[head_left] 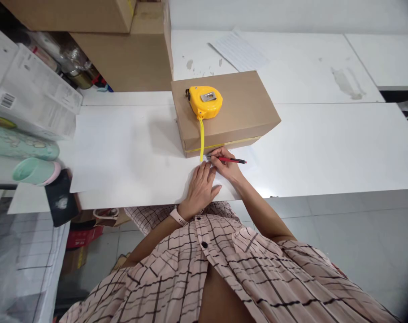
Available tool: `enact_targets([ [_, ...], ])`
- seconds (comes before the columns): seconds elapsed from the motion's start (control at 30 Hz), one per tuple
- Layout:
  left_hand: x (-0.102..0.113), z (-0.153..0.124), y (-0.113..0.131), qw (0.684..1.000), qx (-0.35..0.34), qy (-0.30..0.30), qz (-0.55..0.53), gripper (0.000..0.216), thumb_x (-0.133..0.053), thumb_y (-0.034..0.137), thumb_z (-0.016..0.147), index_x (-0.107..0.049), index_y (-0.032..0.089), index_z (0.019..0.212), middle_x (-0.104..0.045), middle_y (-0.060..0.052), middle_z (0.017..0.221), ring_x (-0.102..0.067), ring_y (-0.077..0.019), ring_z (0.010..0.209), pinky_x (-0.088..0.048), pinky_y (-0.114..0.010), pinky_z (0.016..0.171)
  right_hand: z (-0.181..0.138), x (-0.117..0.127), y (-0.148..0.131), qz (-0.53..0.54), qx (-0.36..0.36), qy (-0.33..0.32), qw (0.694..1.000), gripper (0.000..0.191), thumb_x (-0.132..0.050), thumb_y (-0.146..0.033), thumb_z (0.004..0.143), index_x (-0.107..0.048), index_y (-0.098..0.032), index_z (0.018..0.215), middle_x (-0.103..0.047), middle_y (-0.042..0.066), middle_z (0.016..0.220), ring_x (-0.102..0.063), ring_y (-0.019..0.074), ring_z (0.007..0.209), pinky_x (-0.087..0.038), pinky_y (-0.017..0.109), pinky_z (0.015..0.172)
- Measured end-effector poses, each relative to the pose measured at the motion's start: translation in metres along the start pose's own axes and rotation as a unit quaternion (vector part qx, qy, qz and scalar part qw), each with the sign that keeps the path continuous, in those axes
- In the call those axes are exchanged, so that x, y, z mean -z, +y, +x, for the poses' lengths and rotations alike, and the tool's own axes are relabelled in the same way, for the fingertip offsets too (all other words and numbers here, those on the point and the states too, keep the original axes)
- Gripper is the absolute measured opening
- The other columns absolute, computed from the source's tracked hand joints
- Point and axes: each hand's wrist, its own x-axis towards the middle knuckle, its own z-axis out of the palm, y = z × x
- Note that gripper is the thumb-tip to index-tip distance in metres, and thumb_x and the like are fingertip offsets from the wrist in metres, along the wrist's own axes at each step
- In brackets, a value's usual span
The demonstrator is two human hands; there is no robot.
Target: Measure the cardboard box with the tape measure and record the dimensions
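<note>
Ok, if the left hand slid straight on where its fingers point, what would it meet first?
Most likely the yellow tape hanging off the cardboard box, its end just ahead of the left hand; the box front is right behind it. The right hand, holding the red pen, sits beside that line.

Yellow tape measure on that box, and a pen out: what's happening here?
A person's right hand holds a red pen with its tip at the white paper, just before the brown cardboard box. The left hand lies flat on the paper beside it. The yellow tape measure sits on the box, its tape hanging down the near side.
</note>
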Motion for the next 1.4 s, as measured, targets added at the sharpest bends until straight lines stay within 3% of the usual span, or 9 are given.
enact_targets([
  [0.23, 0.002, 0.001, 0.002, 1.000, 0.003, 0.002, 0.010, 0.058, -0.050, 0.041, 0.100, -0.048, 0.006, 0.146, -0.041, -0.026, 0.159, -0.034, -0.0394, 0.152, -0.031, -0.056, 0.122, 0.003, -0.002, 0.003, -0.046, -0.002, 0.078, 0.996, 0.034, -0.066, -0.047, 0.086, -0.048, -0.025, 0.069, -0.048, -0.003, 0.063, -0.044, 0.0142, 0.062, -0.040, 0.032, 0.063],
  [0.67, -0.001, 0.000, -0.001, 0.999, -0.013, 0.018, 0.027, 0.052, -0.044, 0.036, 0.103, -0.051, 0.006, 0.144, -0.052, -0.022, 0.152, -0.040, -0.0378, 0.148, -0.032, -0.054, 0.122, 0.003, -0.004, 0.008, -0.059, 0.015, 0.053, 0.997, 0.027, -0.062, -0.037, 0.089, -0.049, -0.024, 0.069, -0.051, -0.003, 0.063, -0.048, 0.0145, 0.061, -0.041, 0.033, 0.063],
  [1.4, 0.000, 0.000, 0.000, 0.998, -0.017, 0.033, 0.056, 0.052, -0.047, 0.037, 0.103, -0.053, 0.005, 0.143, -0.052, -0.020, 0.152, -0.043, -0.0370, 0.146, -0.034, -0.052, 0.121, 0.005, -0.004, 0.013, -0.068, 0.033, 0.066, 0.995, 0.027, -0.061, -0.036, 0.087, -0.047, -0.024, 0.068, -0.048, -0.005, 0.060, -0.045, 0.0125, 0.058, -0.039, 0.029, 0.059],
])
